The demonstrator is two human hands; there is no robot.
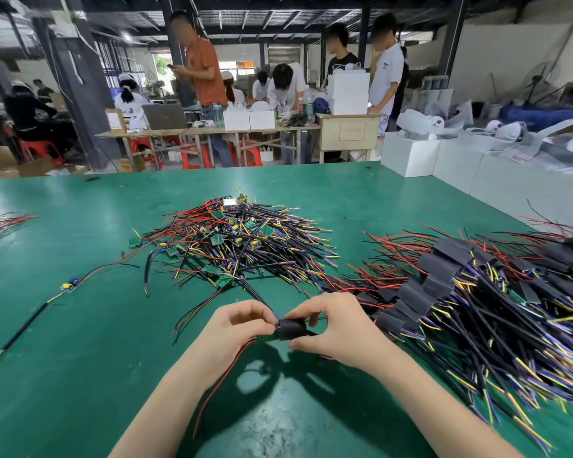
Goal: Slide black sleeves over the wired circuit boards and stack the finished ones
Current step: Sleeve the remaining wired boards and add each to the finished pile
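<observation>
Mid-sleeving here: left hand (235, 325) is pinching the green circuit board (268, 338) while right hand (325, 328) is gripping the black sleeve (291, 328), partway on, just above the green table (80, 325). Next, probably pushing it fully over, then onto the finished stack (460, 292).

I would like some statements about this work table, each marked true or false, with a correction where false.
1. Both hands hold one circuit board with a black sleeve partly on it. True.
2. The finished stack of sleeved boards lies to the person's left. False: it lies to the right.
3. The pile of unsleeved boards is beyond the hands, near the table's middle. True.
4. The left hand rests flat and empty on the green table. False: its grip is on the board.
5. The right hand pinches the sleeve. True.
</observation>
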